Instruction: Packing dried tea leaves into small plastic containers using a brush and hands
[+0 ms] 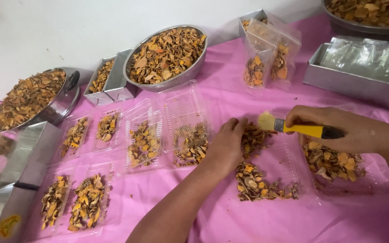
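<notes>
The right hand (338,128) held a yellow-handled brush (293,127) in a closed grip just right of the dried-slice pile (254,138); the left hand (226,144), fingers curled, pressed on that pile.

A small food-packing workspace: a table under a pink cloth (257,216), with metal bowls (183,74) of dried orange chips beyond the hands, filled clear trays (142,139) left of them, and steel boxes (356,83).

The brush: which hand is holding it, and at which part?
The right hand holds the brush by its yellow handle, bristles pointing left. The left hand holds nothing clearly; its fingers rest on dried orange-brown pieces.
</notes>
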